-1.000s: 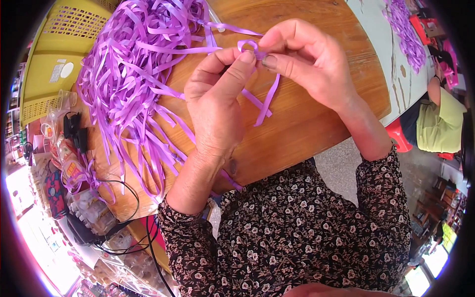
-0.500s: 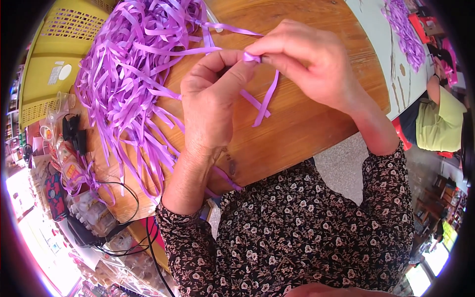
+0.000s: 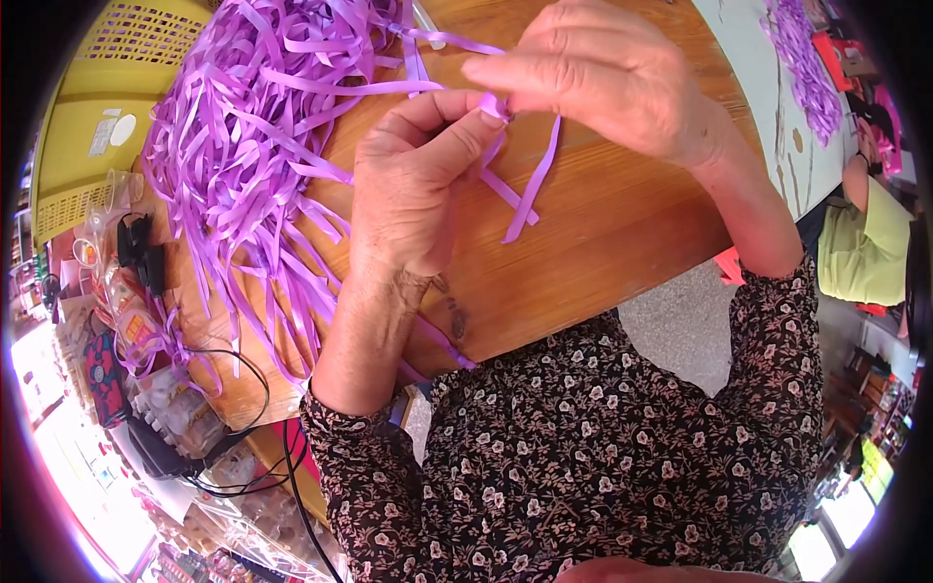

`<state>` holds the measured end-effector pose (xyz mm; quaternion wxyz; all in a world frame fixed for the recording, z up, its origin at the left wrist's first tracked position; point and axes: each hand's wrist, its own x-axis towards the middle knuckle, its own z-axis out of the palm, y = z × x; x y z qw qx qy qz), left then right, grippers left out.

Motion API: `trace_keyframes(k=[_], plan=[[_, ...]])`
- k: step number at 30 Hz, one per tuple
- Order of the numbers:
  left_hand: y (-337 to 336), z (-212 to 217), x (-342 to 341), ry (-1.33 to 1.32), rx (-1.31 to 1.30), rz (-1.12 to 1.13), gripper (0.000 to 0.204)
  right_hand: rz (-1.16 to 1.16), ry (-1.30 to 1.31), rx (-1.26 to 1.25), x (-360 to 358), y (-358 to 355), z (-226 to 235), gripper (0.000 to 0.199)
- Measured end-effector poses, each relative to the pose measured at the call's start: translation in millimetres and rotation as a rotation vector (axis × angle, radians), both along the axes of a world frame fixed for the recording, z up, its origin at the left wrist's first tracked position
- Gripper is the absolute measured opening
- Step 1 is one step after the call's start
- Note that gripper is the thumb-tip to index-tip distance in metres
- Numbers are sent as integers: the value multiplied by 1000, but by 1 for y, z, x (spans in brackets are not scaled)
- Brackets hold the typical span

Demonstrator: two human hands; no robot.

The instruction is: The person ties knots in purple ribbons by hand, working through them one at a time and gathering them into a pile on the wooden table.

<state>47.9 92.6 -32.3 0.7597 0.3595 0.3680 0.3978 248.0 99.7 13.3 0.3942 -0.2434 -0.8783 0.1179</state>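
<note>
- Centrally, one purple ribbon (image 3: 494, 105), narrow and satiny, curled small at the fingertips, above the wooden desk (image 3: 622, 219).
- Left hand (image 3: 413, 180): thumb and forefinger pinched on the ribbon's curl; other fingers folded in.
- Right hand (image 3: 632, 92): just beside the curl, back of the hand upward, forefinger reaching out above it; the thumb tip is largely hidden, so whether it grips cannot be told.
- Two ribbon tails (image 3: 535, 185), purple, below the hands, near each other at their lower ends.
- Ribbon heap (image 3: 262, 126), purple, loose and tangled, on the desk left of the hands; strands trailing to the near edge.
- Basket (image 3: 68, 136), yellow plastic, perforated, at upper left beside the heap.
- Clear cup (image 3: 115, 189), near the basket; below it, a black plug-like item (image 3: 144, 255).
- Cable (image 3: 260, 374), black, looped by the desk's left corner.
- Second purple heap (image 3: 802, 78), at upper right, on a white desk (image 3: 763, 126).
- Co-worker (image 3: 865, 243), yellow-green top, far right.
- Floral garment (image 3: 583, 437), dark, long-sleeved, on the person.
</note>
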Motion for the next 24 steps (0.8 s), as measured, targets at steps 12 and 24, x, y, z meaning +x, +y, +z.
trace_keyframes(k=[12,24], plan=[[-5,6,8,82,171,188,17,-157,217,-345,-10,5,-24,17],[-7,6,11,-157,218,188,11,30,728,-1186,-25,-5,-49,16]])
